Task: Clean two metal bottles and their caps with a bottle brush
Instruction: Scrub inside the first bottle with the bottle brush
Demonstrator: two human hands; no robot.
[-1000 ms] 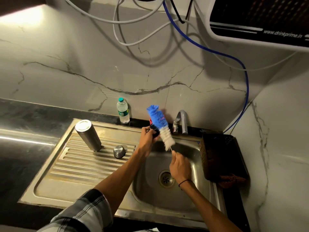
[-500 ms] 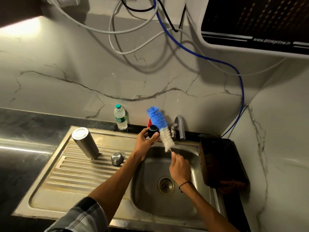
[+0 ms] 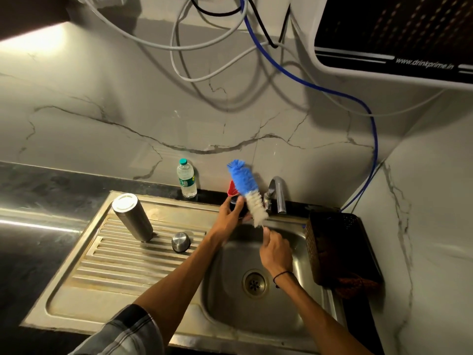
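We use the sink basin [image 3: 230,298] as our landmark. Over its far rim our left hand [image 3: 230,216] curls its fingers around a small dark cap [image 3: 236,206], holding it just in front of the tap [image 3: 277,193]. Our right hand [image 3: 275,248] hovers above the middle of the basin, fingers closed around the thin handle of the bottle brush [image 3: 249,193], whose head points up and away; its white bristles lie against the cap and its blue tip rises toward the marble wall beyond the basin. Left of the basin, on the ribbed drainboard [image 3: 107,260], one metal bottle [image 3: 132,216] stands mouth-down, leaning slightly, and a round metal cap [image 3: 181,241] sits just beside it, nearer the basin. Behind the basin's far left corner, on the dark counter, stands a clear plastic water bottle [image 3: 186,178], and a red object [image 3: 231,189] peeks out behind our left hand. Touching the basin's right rim sits a dark perforated basket [image 3: 340,249] with a brownish cloth [image 3: 355,286] at its near end.
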